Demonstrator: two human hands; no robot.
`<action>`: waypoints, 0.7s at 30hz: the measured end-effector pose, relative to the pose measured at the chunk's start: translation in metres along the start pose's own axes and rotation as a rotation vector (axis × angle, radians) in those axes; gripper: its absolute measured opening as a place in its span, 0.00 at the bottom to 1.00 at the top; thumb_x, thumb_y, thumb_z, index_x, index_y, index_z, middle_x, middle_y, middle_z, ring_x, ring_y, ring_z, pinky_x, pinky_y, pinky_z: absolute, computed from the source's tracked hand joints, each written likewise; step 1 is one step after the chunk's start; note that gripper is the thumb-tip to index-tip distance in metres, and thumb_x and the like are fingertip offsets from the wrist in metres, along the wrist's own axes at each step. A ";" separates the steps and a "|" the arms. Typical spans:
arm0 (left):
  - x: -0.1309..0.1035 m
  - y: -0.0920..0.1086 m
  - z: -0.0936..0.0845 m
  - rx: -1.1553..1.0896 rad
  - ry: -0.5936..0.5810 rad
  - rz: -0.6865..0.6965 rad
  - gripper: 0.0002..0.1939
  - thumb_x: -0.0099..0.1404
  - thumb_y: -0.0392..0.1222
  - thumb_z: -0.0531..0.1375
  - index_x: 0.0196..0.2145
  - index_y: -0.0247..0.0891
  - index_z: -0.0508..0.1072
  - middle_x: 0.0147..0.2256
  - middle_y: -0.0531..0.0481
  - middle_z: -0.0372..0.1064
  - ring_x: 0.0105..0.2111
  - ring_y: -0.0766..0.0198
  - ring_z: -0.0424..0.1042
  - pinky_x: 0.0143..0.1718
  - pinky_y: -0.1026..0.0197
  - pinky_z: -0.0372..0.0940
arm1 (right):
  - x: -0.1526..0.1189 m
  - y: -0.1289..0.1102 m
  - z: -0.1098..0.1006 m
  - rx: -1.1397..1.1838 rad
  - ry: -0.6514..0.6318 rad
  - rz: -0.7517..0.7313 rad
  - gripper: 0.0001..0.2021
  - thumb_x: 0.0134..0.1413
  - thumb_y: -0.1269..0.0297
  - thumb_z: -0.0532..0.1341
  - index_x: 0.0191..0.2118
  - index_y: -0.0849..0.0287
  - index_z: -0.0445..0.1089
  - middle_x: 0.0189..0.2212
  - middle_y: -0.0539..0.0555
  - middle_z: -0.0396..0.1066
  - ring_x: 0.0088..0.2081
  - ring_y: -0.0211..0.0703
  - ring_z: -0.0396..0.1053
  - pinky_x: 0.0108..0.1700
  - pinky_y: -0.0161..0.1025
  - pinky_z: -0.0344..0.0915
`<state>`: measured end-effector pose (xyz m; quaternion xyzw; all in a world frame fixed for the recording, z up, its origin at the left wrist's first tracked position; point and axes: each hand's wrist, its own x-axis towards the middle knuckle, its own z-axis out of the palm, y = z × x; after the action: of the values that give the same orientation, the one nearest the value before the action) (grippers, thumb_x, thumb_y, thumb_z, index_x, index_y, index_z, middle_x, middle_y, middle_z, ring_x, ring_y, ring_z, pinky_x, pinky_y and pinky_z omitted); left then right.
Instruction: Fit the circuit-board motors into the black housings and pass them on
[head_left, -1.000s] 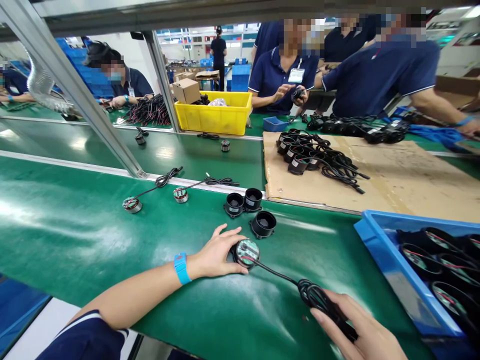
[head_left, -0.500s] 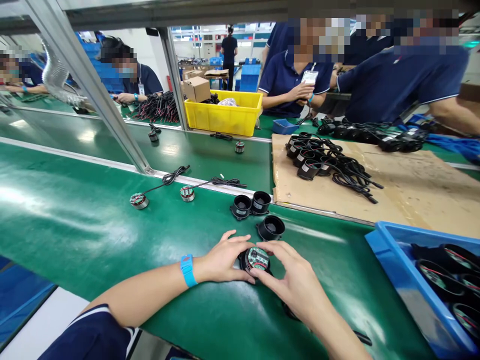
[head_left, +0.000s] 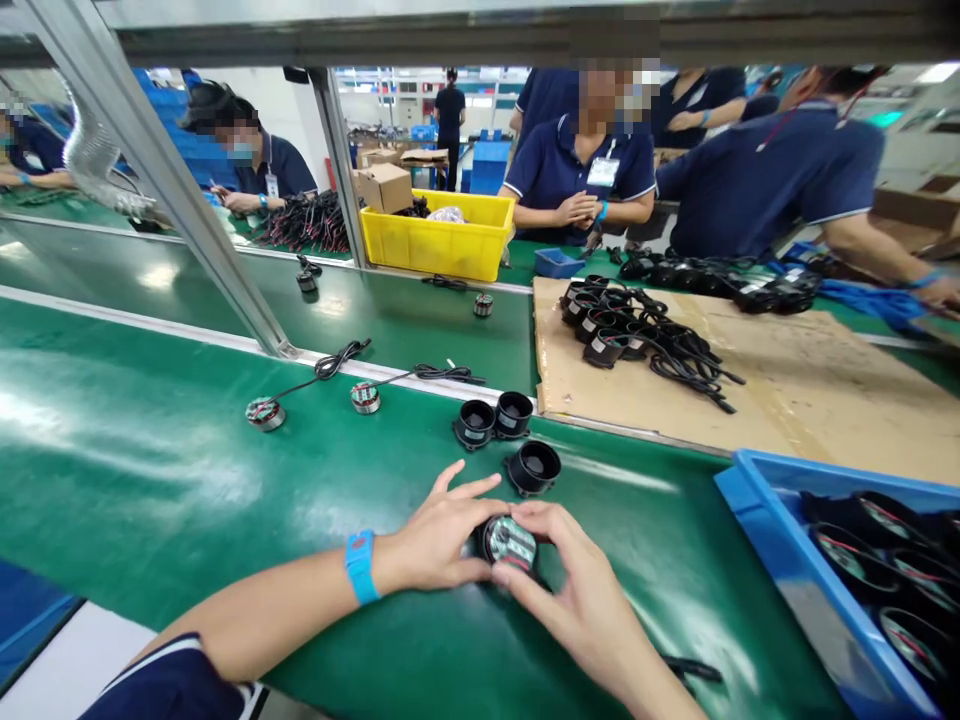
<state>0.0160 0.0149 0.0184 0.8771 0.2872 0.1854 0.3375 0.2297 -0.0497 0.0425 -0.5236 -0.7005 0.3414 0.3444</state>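
Note:
A black round housing point(head_left: 487, 545) with a green circuit board point(head_left: 513, 542) in its mouth sits on the green work surface between my hands. My left hand point(head_left: 439, 530) grips the housing's left side with thumb and index finger, the other fingers spread. From the right, my right hand point(head_left: 574, 570) holds the rim, its thumb and fingertips at the board's edge. A black cable point(head_left: 694, 668) shows beyond my right forearm. Just above my hands stands an empty black housing point(head_left: 533, 466), with two more, touching, behind it point(head_left: 475, 424).
Two board assemblies with cables point(head_left: 265, 413) lie at left. A blue bin point(head_left: 795, 570) of housings is at right. Cardboard point(head_left: 780, 380) carries cabled housings behind. A yellow bin point(head_left: 431, 245), a metal post point(head_left: 165, 190) and several people are farther back.
The board now sits lower and flatter in the housing, with both hands still around it. The whole view has shifted slightly. Across the line, a person's hands have come together.

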 end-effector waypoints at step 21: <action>0.233 -0.113 -0.160 0.219 0.346 -0.256 0.14 0.73 0.47 0.57 0.39 0.35 0.78 0.54 0.43 0.72 0.58 0.51 0.69 0.62 0.45 0.61 | -0.006 0.063 -0.090 -0.382 0.511 0.408 0.49 0.44 0.34 0.66 0.69 0.52 0.55 0.31 0.52 0.79 0.21 0.46 0.73 0.23 0.40 0.70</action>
<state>0.0685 0.3073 0.0822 0.8200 0.4679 0.2566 0.2067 0.3378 -0.0314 0.0359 -0.7755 -0.5243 0.1246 0.3288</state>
